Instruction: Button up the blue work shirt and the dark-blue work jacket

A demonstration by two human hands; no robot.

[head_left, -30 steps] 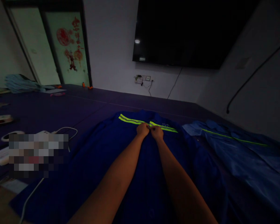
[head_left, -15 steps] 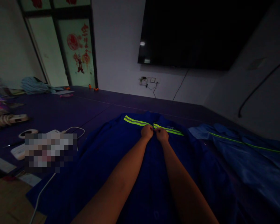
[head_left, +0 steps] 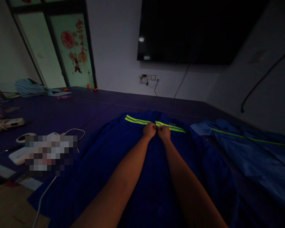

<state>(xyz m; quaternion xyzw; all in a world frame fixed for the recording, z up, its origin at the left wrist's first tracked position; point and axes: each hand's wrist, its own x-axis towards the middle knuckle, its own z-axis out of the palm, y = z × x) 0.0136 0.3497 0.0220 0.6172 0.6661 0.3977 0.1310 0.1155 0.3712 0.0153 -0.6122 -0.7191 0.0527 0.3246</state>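
at the centre of the frame, just below the yellow-green stripe (head_left: 137, 120), the left grip (head_left: 149, 130) and the right grip (head_left: 164, 133), both bare hands, sit knuckle to knuckle and touch each other. each is curled closed, its fingers pinching the front edge of the dark blue jacket (head_left: 123, 164) where the two halves meet. what lies between the fingertips is too small and dim to tell. both forearms run up from the bottom edge of the frame, over the jacket's body.

the dark blue jacket lies flat on the purple table (head_left: 61, 110), front up, its collar end toward the far wall, and fills the lower middle of the frame. the yellow-green stripe crosses its chest in two pieces, one to each side of the grips, with the gap right above the knuckles.

at the right of the frame a lighter blue jacket (head_left: 251, 158) lies spread just beside the dark one, with a thin stripe of its own. at the left a white cable (head_left: 73, 130) loops on the table near the dark jacket's sleeve, next to a blurred patch. further off, at the upper left, a pale blue cloth heap (head_left: 30, 88) sits near a door (head_left: 71, 47) with red paper cut-outs. a dark screen (head_left: 199, 28) hangs on the wall at upper centre, with a wall socket (head_left: 148, 78) below it.
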